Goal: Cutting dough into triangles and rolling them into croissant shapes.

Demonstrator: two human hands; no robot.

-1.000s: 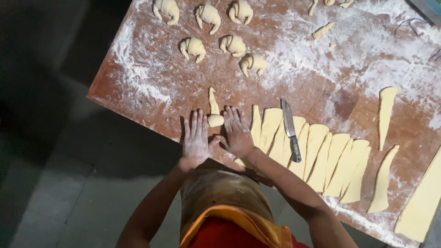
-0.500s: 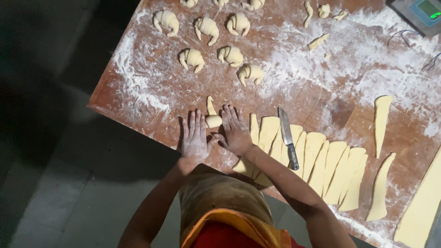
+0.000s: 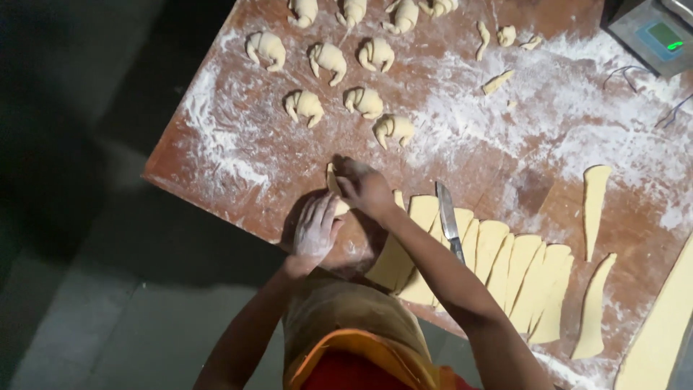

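Dark floor [image 3: 79, 238] on the far left, then the edge of the floured wooden surface [image 3: 216, 155]. Rolled dough crescents [image 3: 328, 58] sit in rows on the far part of the surface, well apart from my hands.

My left hand [image 3: 316, 230] lies flat, fingers spread and floury, palm down near the surface's front edge. It touches the near end of the dough piece [image 3: 333, 189] I'm working on. Nothing gripped.

My right hand [image 3: 364, 189] is just beside it, a bit further forward, fingers curled down over the same dough piece, pressing on it. The dough piece lies between and under both hands, mostly covered, only a pale strip showing at its left side. Cannot tell how far it is rolled.

Right of my right arm: a fan of cut dough triangles [image 3: 505, 267] lying flat, overlapping one another. A knife [image 3: 448, 217] rests on top of them, blade pointing away from me.

Further right, single dough strips [image 3: 595, 206] lie apart from the fan, and a wide dough sheet [image 3: 664, 325] runs off the right edge. Small dough scraps [image 3: 498, 81] sit in the heavy flour up top. A scale [image 3: 653, 36] with a lit green display stands in the top right corner.
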